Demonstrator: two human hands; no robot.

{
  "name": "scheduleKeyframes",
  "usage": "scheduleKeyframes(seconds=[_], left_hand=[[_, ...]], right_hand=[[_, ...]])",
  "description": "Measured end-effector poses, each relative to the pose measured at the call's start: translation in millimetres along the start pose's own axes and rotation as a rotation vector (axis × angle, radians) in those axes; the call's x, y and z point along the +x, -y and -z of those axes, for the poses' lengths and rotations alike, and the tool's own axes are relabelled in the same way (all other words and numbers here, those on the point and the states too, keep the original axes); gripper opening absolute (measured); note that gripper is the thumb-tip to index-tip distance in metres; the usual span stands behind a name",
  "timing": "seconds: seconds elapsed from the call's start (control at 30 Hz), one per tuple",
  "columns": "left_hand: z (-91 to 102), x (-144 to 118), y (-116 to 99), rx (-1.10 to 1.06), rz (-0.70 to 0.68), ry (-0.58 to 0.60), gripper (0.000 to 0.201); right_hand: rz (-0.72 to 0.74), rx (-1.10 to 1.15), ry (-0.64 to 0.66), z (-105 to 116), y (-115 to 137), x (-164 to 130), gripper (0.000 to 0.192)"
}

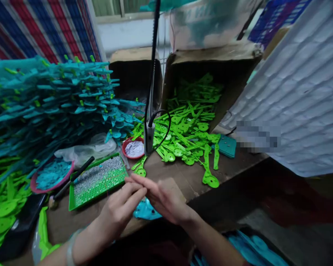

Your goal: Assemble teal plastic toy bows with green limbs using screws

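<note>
hands (168, 201) touching — blue piece (146, 212) partly hidden

a bright blue piece (147, 211) lies partly hidden.

A person's left hand (121, 207) and right hand (168, 198) meet over a blue piece (146, 210) at the front of the desk (165, 170), near a green tray (71, 198) of silvery bits (98, 173). Bright green parts (185, 127) lie heaped in and before an open carton (216, 55).
</note>
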State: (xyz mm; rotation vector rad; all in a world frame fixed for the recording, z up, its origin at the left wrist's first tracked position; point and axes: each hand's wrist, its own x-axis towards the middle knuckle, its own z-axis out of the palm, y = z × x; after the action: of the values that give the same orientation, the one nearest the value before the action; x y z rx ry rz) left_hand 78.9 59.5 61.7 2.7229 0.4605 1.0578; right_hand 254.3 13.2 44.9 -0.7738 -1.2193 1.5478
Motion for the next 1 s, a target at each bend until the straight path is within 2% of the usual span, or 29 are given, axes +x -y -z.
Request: scheduleKeyframes(seconds=[0.07, 0.1, 0.13, 0.17, 0.2, 0.27, 0.3, 0.33, 0.4, 0.47, 0.53, 0.57, 0.6, 0.67, 0.73, 0.77, 0.9, 1.0], left_hand=[[1.5, -0.6, 6.8, -0.065, 0.075, 0.001, 0.018], [2.5, 1.4, 8.2, -0.043, 0.056, 0.012, 0.014], [3.3, 5.0, 8.3, 0.015, -0.007, 0.030, 0.012], [3.9, 9.6, 7.6, 0.097, -0.110, 0.047, 0.013], [4.0, 14.7, 6.6, 0.183, -0.230, 0.055, 0.016], [3.5, 23.3, 5.8, 0.298, -0.406, 0.038, 0.026], [2.8, 25.9, 7.2, 0.326, -0.430, 0.017, 0.030], [1.8, 27.3, 10.6, 0.341, -0.419, -0.006, 0.035], [-1.3, 28.0, 24.5, 0.309, -0.313, -0.016, 0.044], [-5.9, 32.0, 48.2, 0.161, -0.183, 0.123, 0.053], [-12.8, 45.2, 80.0, 0.026, -0.033, 0.330, 0.057], [-17.7, 55.8, 97.9, 0.071, 0.090, 0.387, 0.058], [-24.0, 68.2, 116.0, 0.129, 0.181, 0.366, 0.056], [-41.1, 95.0, 149.6, 0.209, 0.284, 0.317, 0.037], [-62.7, 118.0, 173.5, 0.239, 0.308, 0.337, 0.017], [-74.3, 126.7, 180.4, 0.237, 0.296, 0.361, 0.013], [-115.2, 142.9, 185.2, 0.175, 0.186, 0.462, 0.010], [-131.0, 148.2, 188.7, 0.111, 0.134, 0.512, 0.006]], right_hand=[[0.101, -0.343, -0.254, 15.1, -5.9, -3.5, 0.061], [0.186, -0.476, -0.380, 20.0, -7.8, -4.6, 0.057], [0.267, -0.523, -0.446, 22.4, -9.2, -4.7, 0.057], [0.313, -0.477, -0.427, 22.4, -10.3, -3.9, 0.060], [0.299, -0.356, -0.327, 20.4, -11.3, -2.3, 0.064], [0.120, -0.045, -0.094, 13.7, -13.8, 2.1, 0.068], [0.004, 0.083, -0.026, 10.8, -15.2, 4.1, 0.067], [-0.100, 0.176, 0.002, 9.3, -16.6, 5.5, 0.064], [-0.229, 0.289, -0.025, 11.4, -19.1, 5.8, 0.056], [-0.290, 0.339, -0.059, 19.0, -21.4, 2.6, 0.047], [-0.306, 0.327, -0.116, 27.0, -24.8, -2.5, 0.042], [-0.299, 0.303, -0.148, 29.5, -27.0, -5.1, 0.042], [-0.286, 0.272, -0.187, 30.6, -29.4, -7.6, 0.042], [-0.259, 0.206, -0.260, 28.0, -33.9, -12.1, 0.042], [-0.240, 0.136, -0.268, 21.6, -36.3, -16.6, 0.042], [-0.227, 0.096, -0.256, 18.2, -36.4, -19.1, 0.042], [-0.202, -0.072, -0.240, 10.9, -33.2, -30.5, 0.040], [-0.237, -0.137, -0.255, 9.7, -34.8, -37.2, 0.038]])
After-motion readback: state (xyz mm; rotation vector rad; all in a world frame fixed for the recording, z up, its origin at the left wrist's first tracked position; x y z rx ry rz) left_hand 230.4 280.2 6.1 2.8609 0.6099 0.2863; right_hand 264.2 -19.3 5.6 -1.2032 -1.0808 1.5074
